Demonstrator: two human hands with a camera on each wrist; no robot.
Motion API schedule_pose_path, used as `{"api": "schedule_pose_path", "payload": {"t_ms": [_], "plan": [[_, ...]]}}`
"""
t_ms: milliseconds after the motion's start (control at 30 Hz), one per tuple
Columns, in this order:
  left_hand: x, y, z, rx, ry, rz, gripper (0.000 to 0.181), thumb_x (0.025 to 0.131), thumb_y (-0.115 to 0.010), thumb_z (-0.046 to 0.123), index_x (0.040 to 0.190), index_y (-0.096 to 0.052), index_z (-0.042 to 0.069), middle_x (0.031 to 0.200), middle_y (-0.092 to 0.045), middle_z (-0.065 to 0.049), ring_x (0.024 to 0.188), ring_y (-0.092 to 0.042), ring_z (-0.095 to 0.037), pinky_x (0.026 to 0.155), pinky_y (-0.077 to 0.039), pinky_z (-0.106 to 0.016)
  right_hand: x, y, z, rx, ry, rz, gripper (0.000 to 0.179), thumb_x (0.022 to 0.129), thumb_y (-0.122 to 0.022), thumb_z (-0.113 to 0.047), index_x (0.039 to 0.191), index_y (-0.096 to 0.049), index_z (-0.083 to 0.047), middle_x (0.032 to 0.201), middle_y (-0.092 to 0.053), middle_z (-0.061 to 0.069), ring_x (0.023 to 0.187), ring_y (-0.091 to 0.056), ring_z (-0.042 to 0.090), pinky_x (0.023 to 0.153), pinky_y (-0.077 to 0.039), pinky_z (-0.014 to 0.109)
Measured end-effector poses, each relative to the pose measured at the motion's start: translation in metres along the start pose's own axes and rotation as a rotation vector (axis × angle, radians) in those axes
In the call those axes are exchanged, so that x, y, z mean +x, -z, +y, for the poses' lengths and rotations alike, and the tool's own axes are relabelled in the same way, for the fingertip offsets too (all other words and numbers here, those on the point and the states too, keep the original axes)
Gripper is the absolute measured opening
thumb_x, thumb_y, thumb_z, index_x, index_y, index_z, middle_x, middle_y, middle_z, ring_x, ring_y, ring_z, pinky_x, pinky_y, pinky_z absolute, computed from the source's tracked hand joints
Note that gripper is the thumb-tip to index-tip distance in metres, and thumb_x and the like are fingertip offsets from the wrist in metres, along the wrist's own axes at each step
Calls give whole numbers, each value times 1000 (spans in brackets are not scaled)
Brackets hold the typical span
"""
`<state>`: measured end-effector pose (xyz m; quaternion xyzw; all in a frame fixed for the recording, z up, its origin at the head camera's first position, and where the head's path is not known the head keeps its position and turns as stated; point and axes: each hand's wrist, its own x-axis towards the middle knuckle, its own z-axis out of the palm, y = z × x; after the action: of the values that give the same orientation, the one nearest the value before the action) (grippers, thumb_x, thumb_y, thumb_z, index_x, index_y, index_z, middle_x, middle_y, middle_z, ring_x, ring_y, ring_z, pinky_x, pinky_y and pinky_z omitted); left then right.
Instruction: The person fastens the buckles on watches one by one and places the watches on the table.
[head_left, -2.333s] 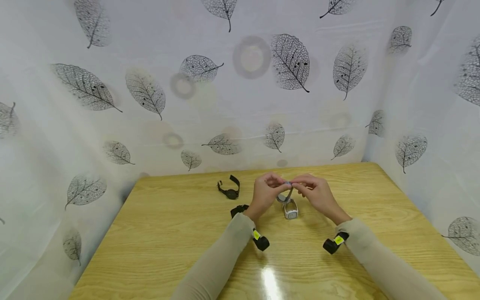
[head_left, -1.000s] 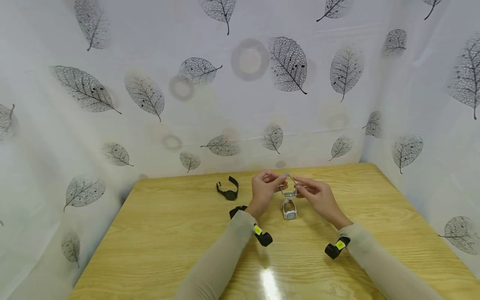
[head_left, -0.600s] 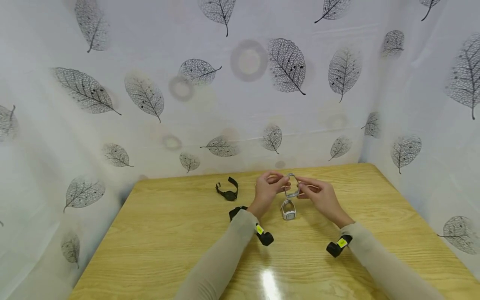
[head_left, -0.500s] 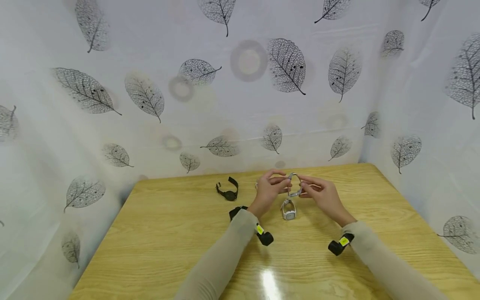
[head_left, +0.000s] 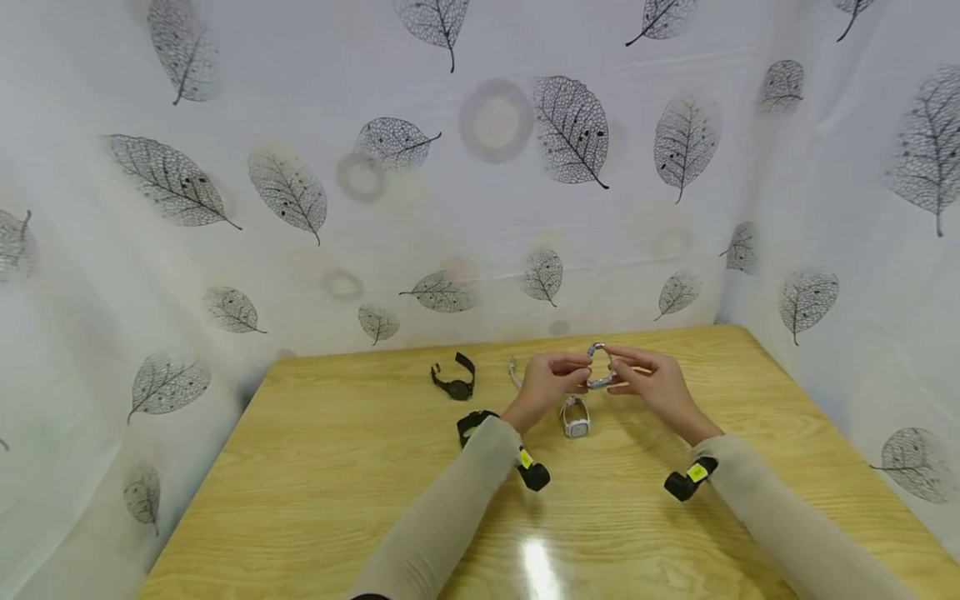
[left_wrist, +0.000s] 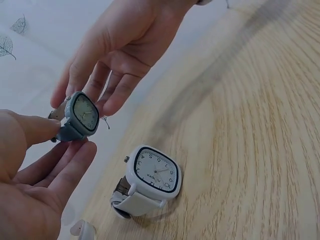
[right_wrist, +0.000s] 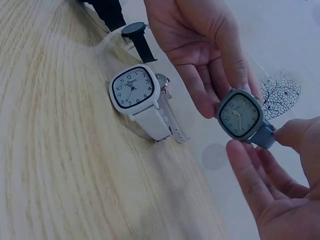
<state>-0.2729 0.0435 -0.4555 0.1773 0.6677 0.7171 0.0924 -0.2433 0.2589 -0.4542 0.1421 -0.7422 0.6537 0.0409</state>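
Both hands hold a grey-blue wristwatch [head_left: 600,383] up over the table's far half, its strap bent into a loop. My left hand [head_left: 551,383] pinches it from the left with thumb and fingers at the case and strap. From the other side my right hand [head_left: 656,387] grips it, thumb and fingertips against case and strap. Its square dial [right_wrist: 241,116] shows in both wrist views. Just below stands a white wristwatch [head_left: 577,428] on the table, its strap also looped; its dial [left_wrist: 156,170] is plain in the left wrist view.
A black wristwatch [head_left: 459,389] lies with its strap spread on the wooden table [head_left: 337,467]. Nearer, a black strap-like piece [head_left: 469,423] is partly hidden by the left sleeve. A pale strap [head_left: 513,372] shows behind the left hand. A leaf-print curtain [head_left: 337,275] surrounds the table.
Both hands have shifted right and slightly up with the grey-blue watch. Earlier their fingertips met at the strap; now they hold its sides. The pale strap has come into sight behind the left hand.
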Motion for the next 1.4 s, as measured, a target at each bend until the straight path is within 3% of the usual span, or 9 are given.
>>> {"api": "schedule_pose_path", "payload": {"t_ms": [167,333,567,933,1167,1400], "plan": [[6,-1,-4,-18,55,45,18,97,-71,2,113,-78,3,114,-71,-29,85,-76,-26,78,-63,-35,5,4,-1,-58,-91,-13,40,106,-60,-11,143,-58,3,117,-69,23,92,-74,24,81,-62,42],[15,-3,-6,-36,112,85,18,96,-71,0,112,-77,0,111,-71,-30,82,-77,-30,77,-64,-37,12,9,-3,-83,-189,-36,41,107,-57,-13,146,-55,1,128,-58,40,98,-73,38,84,-61,45],[29,-12,-9,-32,184,153,21,94,-73,-2,114,-74,-7,104,-73,-28,83,-76,-35,82,-63,-44,22,18,1,-48,-236,-51,43,107,-57,-11,146,-52,6,125,-60,35,92,-75,26,86,-61,45],[39,-25,-13,108,262,268,15,92,-75,-1,107,-78,-4,86,-76,-15,83,-76,-37,75,-64,-42,35,20,18,-81,-325,-45,41,106,-59,-9,143,-55,7,114,-70,28,88,-74,27,84,-62,45],[40,-27,-17,142,287,284,15,93,-74,-1,107,-79,-1,88,-76,-13,81,-77,-34,71,-64,-39,38,21,24,-101,-320,-78,42,104,-61,-7,143,-54,7,106,-72,25,84,-74,30,80,-63,43],[43,-27,-22,138,271,288,13,93,-74,-2,105,-78,-2,89,-76,-16,74,-76,-26,70,-64,-36,42,19,27,-112,-311,-116,43,104,-60,-4,143,-52,11,107,-71,28,83,-74,29,79,-63,42]]}}
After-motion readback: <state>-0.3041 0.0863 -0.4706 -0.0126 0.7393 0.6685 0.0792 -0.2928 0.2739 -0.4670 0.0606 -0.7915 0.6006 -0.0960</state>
